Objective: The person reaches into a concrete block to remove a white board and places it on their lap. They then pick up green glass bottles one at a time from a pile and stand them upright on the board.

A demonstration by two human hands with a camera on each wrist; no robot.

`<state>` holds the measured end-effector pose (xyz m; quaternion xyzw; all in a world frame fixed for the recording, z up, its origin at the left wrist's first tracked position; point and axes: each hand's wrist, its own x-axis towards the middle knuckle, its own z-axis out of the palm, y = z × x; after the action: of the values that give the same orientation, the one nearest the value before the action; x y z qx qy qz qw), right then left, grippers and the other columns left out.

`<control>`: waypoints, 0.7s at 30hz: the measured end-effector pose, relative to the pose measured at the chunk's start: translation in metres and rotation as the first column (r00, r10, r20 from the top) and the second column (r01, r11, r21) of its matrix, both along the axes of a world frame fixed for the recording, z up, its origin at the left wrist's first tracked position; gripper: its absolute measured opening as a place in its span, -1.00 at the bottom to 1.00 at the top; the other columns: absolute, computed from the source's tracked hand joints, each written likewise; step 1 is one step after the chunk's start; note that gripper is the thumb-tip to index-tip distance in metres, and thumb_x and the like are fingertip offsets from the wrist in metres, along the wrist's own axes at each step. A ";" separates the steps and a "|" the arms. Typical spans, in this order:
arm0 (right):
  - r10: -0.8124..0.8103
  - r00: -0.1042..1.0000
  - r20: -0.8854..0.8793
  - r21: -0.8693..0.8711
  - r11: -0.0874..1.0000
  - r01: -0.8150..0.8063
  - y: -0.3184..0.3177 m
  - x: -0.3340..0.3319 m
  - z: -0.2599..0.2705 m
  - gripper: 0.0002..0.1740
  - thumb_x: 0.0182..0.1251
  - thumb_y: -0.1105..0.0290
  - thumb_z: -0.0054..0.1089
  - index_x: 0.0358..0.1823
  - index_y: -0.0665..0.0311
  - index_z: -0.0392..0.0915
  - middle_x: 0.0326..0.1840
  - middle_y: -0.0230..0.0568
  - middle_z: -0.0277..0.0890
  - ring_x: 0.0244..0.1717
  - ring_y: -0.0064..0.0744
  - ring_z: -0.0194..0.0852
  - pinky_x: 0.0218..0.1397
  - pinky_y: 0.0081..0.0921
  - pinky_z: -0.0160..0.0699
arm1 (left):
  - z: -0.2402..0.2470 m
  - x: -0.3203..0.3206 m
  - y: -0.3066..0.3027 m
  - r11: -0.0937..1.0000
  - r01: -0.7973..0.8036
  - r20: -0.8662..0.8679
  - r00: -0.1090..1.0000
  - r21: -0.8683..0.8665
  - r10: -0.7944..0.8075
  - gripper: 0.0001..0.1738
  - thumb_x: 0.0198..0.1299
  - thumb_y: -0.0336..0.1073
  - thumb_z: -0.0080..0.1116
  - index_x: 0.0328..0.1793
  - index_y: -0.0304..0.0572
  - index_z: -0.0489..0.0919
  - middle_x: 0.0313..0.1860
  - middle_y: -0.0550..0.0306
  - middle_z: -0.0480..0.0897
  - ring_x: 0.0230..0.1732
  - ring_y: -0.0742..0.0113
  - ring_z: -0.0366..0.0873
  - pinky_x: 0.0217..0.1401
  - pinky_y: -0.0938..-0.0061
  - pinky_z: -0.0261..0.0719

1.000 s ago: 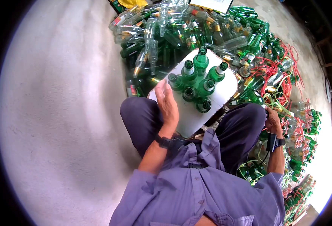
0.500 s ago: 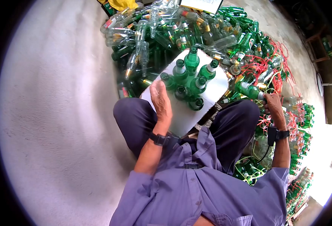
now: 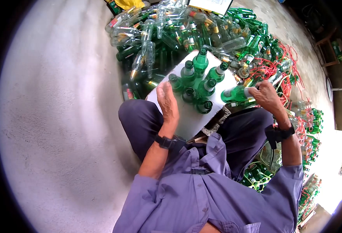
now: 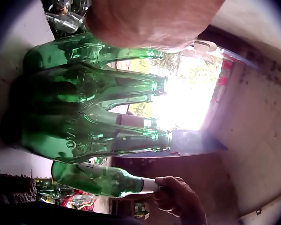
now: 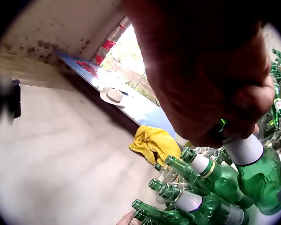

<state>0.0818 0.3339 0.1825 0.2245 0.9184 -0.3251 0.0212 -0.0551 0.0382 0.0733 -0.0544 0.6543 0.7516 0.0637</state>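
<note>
Several green glass bottles (image 3: 206, 88) stand upright in a tight group on a white board (image 3: 182, 122) between the person's knees. The left hand (image 3: 167, 104) is held along the group's left side, fingers straight, fingertips right at the leftmost bottle (image 3: 174, 81). The right hand (image 3: 268, 97) grips another green bottle (image 3: 233, 94) by its pale-wrapped neck, tilted with its base toward the board's right edge. In the left wrist view, that held bottle (image 4: 98, 180) appears beyond the standing ones. In the right wrist view, the hand (image 5: 210, 79) hides the bottle's mouth.
A large heap of loose clear and green bottles (image 3: 147, 39) lies behind the board. Red plastic strings (image 3: 289, 66) tangle at the right, near tied bundles of bottles (image 3: 314, 128). A yellow cloth (image 3: 128, 4) is at the far edge. Concrete floor (image 3: 62, 116) stretches left.
The right hand has brought a green bottle up from the right side and moved it leftward to the board's right edge. The left hand stays beside the standing bottles.
</note>
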 end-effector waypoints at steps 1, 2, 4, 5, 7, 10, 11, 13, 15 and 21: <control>0.031 0.999 -0.011 0.033 0.999 -0.031 -0.008 -0.005 -0.003 -0.49 0.16 0.18 0.15 -0.62 0.60 0.38 -0.79 -0.01 0.08 -0.72 -0.38 0.14 -0.58 -0.20 0.24 | -0.001 0.000 0.001 1.000 -0.008 -0.008 1.000 -0.002 0.008 -0.59 0.49 -0.01 0.01 0.14 -0.20 0.50 -0.11 0.33 0.47 -0.11 0.56 0.32 -0.02 0.62 0.29; 0.030 1.000 -0.010 0.031 0.999 -0.029 -0.014 -0.012 -0.004 -0.49 0.16 0.18 0.15 -0.62 0.60 0.38 -0.79 -0.01 0.08 -0.72 -0.38 0.14 -0.58 -0.20 0.24 | -0.001 0.000 0.001 1.000 -0.015 -0.016 1.000 -0.004 0.015 -0.60 0.49 -0.02 0.01 0.14 -0.21 0.50 -0.12 0.33 0.47 -0.11 0.56 0.32 -0.01 0.62 0.29; 0.087 0.990 0.114 0.063 0.993 -0.095 -0.027 -0.023 -0.007 -0.56 0.19 0.22 0.14 -0.59 0.54 0.42 -0.75 0.05 0.15 -0.70 -0.35 0.22 -0.56 -0.25 0.25 | -0.001 0.000 0.000 1.000 -0.007 -0.011 1.000 -0.006 0.007 -0.61 0.49 -0.03 0.01 0.14 -0.21 0.50 -0.11 0.33 0.48 -0.10 0.55 0.33 0.02 0.61 0.29; 0.108 0.993 0.055 0.059 0.992 -0.112 -0.032 -0.026 -0.012 -0.51 0.16 0.19 0.16 -0.62 0.58 0.38 -0.75 0.11 0.07 -0.71 -0.32 0.15 -0.55 -0.19 0.24 | -0.001 -0.001 0.000 1.000 -0.001 -0.007 1.000 -0.005 0.001 -0.61 0.49 -0.04 0.02 0.14 -0.21 0.50 -0.11 0.32 0.48 -0.09 0.54 0.34 0.05 0.59 0.30; 0.108 0.994 0.000 0.045 0.993 -0.108 -0.039 -0.028 -0.028 -0.50 0.16 0.18 0.16 -0.62 0.58 0.37 -0.77 0.10 0.06 -0.72 -0.30 0.11 -0.55 -0.17 0.24 | 0.001 0.000 0.001 1.000 -0.004 -0.007 1.000 0.008 0.004 -0.62 0.48 -0.04 0.02 0.14 -0.22 0.50 -0.11 0.32 0.48 -0.09 0.54 0.33 0.05 0.59 0.30; 0.092 0.993 -0.072 0.070 0.994 -0.087 -0.049 -0.032 -0.036 -0.48 0.15 0.17 0.19 -0.64 0.59 0.35 -0.79 0.06 0.06 -0.73 -0.31 0.08 -0.58 -0.19 0.22 | -0.001 0.000 0.001 1.000 -0.011 -0.015 1.000 -0.019 0.010 -0.58 0.49 -0.01 0.00 0.11 -0.25 0.49 -0.11 0.24 0.50 -0.08 0.47 0.36 0.08 0.52 0.34; 0.046 0.996 -0.075 0.055 0.998 -0.042 -0.054 -0.033 -0.034 -0.48 0.15 0.17 0.20 -0.65 0.59 0.36 -0.78 0.05 0.09 -0.73 -0.33 0.13 -0.58 -0.22 0.23 | -0.003 0.000 0.001 0.998 -0.012 -0.023 1.000 -0.057 0.011 -0.55 0.49 0.02 -0.02 0.08 -0.29 0.48 -0.11 0.15 0.51 -0.06 0.40 0.39 0.10 0.47 0.38; -0.037 0.995 -0.090 0.046 0.998 0.041 -0.058 -0.031 -0.036 -0.47 0.17 0.15 0.27 -0.64 0.56 0.39 -0.78 0.00 0.17 -0.71 -0.42 0.22 -0.59 -0.31 0.24 | -0.005 0.000 0.000 0.998 -0.007 -0.022 1.000 -0.066 0.005 -0.55 0.49 0.02 -0.02 0.07 -0.29 0.49 -0.11 0.15 0.51 -0.07 0.40 0.39 0.10 0.47 0.38; -0.068 0.991 -0.114 0.026 0.997 0.072 -0.064 -0.028 -0.039 -0.46 0.18 0.14 0.28 -0.63 0.55 0.41 -0.78 -0.02 0.19 -0.71 -0.42 0.22 -0.59 -0.32 0.24 | -0.004 -0.001 0.001 0.997 -0.003 -0.024 1.000 -0.074 0.002 -0.56 0.49 0.01 -0.02 0.07 -0.29 0.49 -0.11 0.15 0.51 -0.07 0.40 0.39 0.09 0.47 0.38; -0.088 0.982 -0.168 -0.122 0.990 0.068 -0.083 -0.014 -0.043 -0.58 0.12 0.20 0.40 -0.46 0.52 0.57 -0.61 0.11 0.54 -0.54 -0.13 0.63 -0.40 -0.28 0.54 | 0.032 -0.010 0.004 1.000 -0.021 0.084 0.996 0.017 0.020 -0.59 0.49 -0.05 -0.04 0.11 -0.30 0.51 -0.07 0.15 0.56 -0.03 0.39 0.42 0.10 0.49 0.38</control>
<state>0.0681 0.2505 0.1397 0.2296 0.8869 -0.3965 -0.0586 -0.0647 0.0422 0.1052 -0.0920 0.6435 0.7552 0.0838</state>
